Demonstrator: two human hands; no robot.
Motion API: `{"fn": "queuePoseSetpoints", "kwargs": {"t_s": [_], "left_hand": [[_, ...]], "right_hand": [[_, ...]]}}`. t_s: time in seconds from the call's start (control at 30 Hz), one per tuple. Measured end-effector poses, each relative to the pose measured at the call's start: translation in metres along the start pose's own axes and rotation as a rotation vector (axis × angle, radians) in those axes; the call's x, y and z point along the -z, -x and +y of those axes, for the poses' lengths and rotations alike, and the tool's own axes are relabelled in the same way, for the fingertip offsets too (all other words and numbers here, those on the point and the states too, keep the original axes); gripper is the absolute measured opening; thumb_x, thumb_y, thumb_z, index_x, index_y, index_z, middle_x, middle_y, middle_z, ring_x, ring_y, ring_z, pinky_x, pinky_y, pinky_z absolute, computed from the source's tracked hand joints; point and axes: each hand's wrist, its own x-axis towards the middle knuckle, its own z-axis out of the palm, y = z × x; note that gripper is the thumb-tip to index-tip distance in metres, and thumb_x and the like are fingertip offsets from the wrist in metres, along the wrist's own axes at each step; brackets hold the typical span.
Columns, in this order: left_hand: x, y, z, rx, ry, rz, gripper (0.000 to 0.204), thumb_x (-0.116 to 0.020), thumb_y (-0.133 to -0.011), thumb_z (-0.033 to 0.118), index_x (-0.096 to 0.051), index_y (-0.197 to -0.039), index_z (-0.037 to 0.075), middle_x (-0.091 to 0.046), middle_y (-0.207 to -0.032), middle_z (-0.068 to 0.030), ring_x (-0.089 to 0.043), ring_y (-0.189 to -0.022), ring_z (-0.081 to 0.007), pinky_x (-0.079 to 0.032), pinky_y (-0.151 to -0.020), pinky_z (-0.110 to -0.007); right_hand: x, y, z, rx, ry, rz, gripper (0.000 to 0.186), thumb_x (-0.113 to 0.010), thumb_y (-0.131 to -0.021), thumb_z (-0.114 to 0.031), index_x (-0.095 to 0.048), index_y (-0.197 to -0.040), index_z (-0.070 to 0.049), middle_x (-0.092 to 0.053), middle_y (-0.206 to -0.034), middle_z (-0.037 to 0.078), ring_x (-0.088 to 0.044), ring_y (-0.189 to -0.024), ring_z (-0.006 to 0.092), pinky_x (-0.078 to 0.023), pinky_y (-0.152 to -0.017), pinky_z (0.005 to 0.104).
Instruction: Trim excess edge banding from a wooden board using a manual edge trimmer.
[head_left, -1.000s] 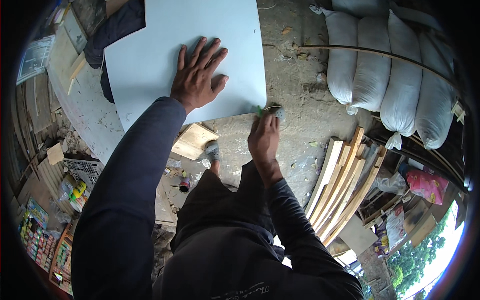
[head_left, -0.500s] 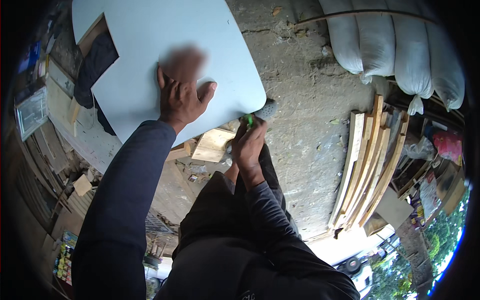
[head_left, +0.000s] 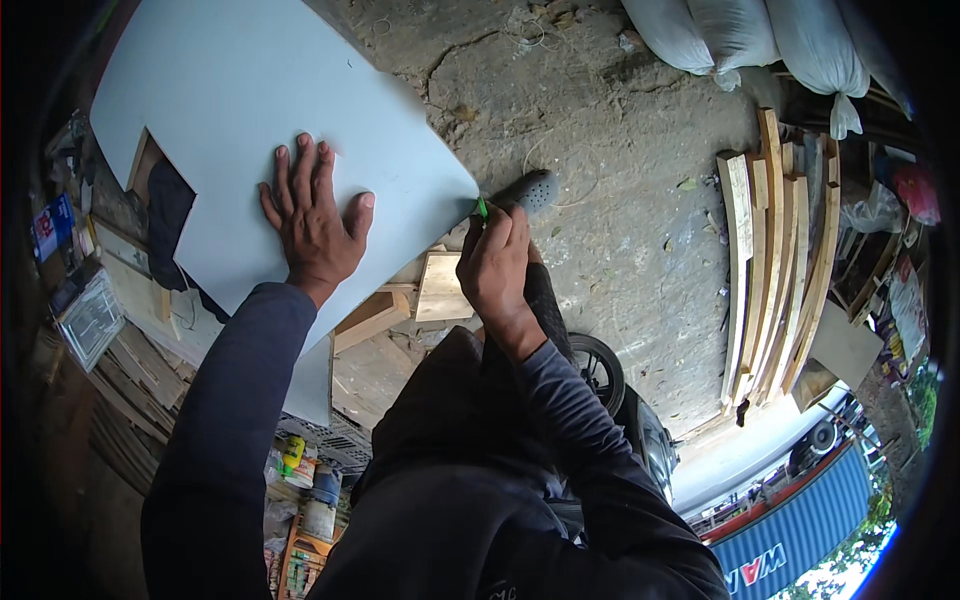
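Observation:
A white board (head_left: 240, 90) with rounded corners and a rectangular notch lies in front of me. My left hand (head_left: 322, 232) rests flat on its face, fingers spread and thumb out. At the board's near right rounded corner, my right hand (head_left: 497, 272) is closed around a small green-ended tool (head_left: 482, 208). Only its green tip shows above the fingers, close to the board's edge; its kind is hidden in the grip. A grey perforated clog (head_left: 538, 190) is just beyond that corner. Dark cloth (head_left: 168, 215) shows through the notch.
Wooden pieces (head_left: 440, 285) show under the board's near edge. Long timber strips (head_left: 770, 260) lie at the right, with white filled sacks (head_left: 820, 45) behind them. A black wheel (head_left: 598, 372) stands by my right leg. Cluttered planks (head_left: 130, 370) lie at the left.
My view has shifted, so the board sits further left and a wheel shows beside my leg. The right hand stays by the board's corner, still gripping the green-ended tool; the left stays flat.

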Motion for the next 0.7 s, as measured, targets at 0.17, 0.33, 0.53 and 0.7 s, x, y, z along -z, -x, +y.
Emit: {"fn": "queuePoseSetpoints", "kwargs": {"t_s": [0.17,0.33,0.53,0.7], "left_hand": [[-0.001,0.001,0.001,-0.005,-0.001,-0.002,0.077,-0.053,-0.1,0.046,-0.03,-0.161,0.006,-0.025,-0.169,-0.0171,-0.015,-0.157,-0.0426,-0.007,-0.12,-0.068],[-0.003,0.0,0.006,-0.003,0.004,0.012,0.077,-0.055,-0.099,0.045,-0.03,-0.161,0.008,-0.025,-0.169,-0.017,-0.016,-0.157,-0.0422,-0.009,-0.12,-0.068],[-0.001,0.001,-0.001,-0.001,0.034,0.03,0.076,-0.056,-0.099,0.046,-0.031,-0.16,0.009,-0.026,-0.168,-0.0161,-0.017,-0.157,-0.0421,-0.01,-0.12,-0.068],[0.013,-0.006,0.0,0.043,0.049,0.0,0.078,-0.059,-0.095,0.049,-0.038,-0.158,0.007,-0.026,-0.168,-0.0163,-0.015,-0.157,-0.0412,-0.009,-0.12,-0.069]], "right_hand": [[0.005,0.005,-0.01,0.017,0.121,-0.045,0.026,-0.059,-0.085,-0.003,-0.056,-0.109,0.004,-0.051,-0.1,0.019,-0.052,-0.094,0.0366,-0.04,-0.083,0.048],[-0.007,0.057,-0.04,0.073,0.075,-0.282,0.024,-0.06,-0.089,-0.006,-0.057,-0.11,0.005,-0.056,-0.107,0.021,-0.055,-0.103,0.0364,-0.042,-0.085,0.0494],[0.011,-0.002,-0.015,-0.061,0.09,-0.096,0.018,-0.058,-0.09,-0.003,-0.051,-0.105,0.003,-0.052,-0.105,0.023,-0.052,-0.097,0.0416,-0.041,-0.084,0.0503],[0.007,0.017,-0.028,0.011,0.064,-0.199,0.018,-0.056,-0.088,-0.004,-0.049,-0.102,0.005,-0.051,-0.107,0.028,-0.052,-0.1,0.0455,-0.04,-0.09,0.0542]]}}
